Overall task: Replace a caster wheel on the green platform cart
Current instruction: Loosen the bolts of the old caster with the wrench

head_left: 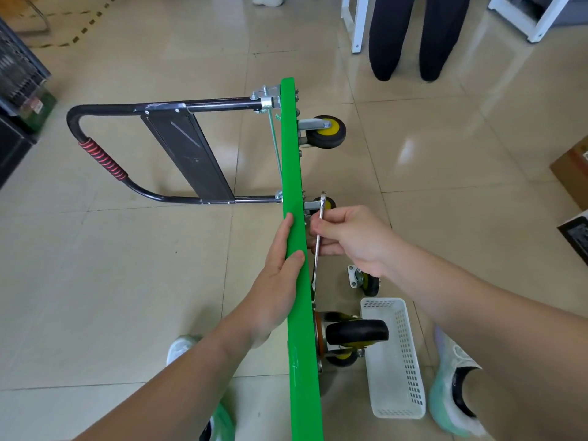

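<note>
The green platform cart (294,173) stands on its long edge on the floor, its black handle (105,160) lying out to the left. Casters stick out on the right side: one far (326,132), one in the middle (327,203), one near (356,334). My left hand (280,275) rests against the deck's top edge, thumb over it. My right hand (353,238) pinches a silver wrench (319,237) beside the deck, its upper end at the middle caster's mount. A loose caster (366,280) lies on the floor below my right wrist.
A white perforated basket (397,358) sits on the tiles right of the near caster. A person's dark-trousered legs (410,36) stand at the back. Cardboard boxes (572,173) lie at the right edge, black crates (16,90) at the left. My shoes (455,386) flank the cart.
</note>
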The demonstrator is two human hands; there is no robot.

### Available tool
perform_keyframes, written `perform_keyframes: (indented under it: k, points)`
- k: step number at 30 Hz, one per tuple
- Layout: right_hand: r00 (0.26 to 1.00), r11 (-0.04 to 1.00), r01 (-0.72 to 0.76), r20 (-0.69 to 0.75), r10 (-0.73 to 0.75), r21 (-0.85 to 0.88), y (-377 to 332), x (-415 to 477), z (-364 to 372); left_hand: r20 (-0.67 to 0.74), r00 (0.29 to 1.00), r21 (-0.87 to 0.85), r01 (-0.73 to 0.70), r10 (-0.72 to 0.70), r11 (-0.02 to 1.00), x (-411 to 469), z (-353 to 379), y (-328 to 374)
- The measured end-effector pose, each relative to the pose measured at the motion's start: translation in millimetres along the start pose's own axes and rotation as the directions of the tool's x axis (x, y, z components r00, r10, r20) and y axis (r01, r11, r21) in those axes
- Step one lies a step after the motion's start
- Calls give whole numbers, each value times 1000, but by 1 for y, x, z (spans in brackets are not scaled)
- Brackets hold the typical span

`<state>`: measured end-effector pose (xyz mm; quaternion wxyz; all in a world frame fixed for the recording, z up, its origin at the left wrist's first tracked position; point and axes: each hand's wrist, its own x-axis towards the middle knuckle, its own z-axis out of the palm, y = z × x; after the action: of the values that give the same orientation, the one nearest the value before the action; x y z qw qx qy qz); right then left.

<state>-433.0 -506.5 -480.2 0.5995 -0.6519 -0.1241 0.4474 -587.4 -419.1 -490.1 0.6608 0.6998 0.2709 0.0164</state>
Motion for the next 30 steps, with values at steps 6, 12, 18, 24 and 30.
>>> perform_keyframes:
  k: [6, 12, 18, 24, 30]
  points:
    - [995, 995, -97, -30, 96, -5, 9, 4, 4, -34, 999, -18, -16, 16, 1000, 1, 2, -2]
    - [1000, 999, 2, -21, -3, -42, 3, -7, 7, -33, 999, 45, -10, 11, 999, -1, 2, 2]
    - [996, 981, 87, 7, -88, -175, -11, -26, 7, -56, 998, 80, -38, 43, 996, -1, 3, 3]
    - [965, 950, 233, -68, -252, -211, -10, -53, 18, -76, 997, 88, -24, 31, 996, 1, 4, 1]
    - [945, 934, 306, -57, -321, -186, -15, -64, 13, -76, 997, 99, -26, 34, 995, 2, 6, 1]
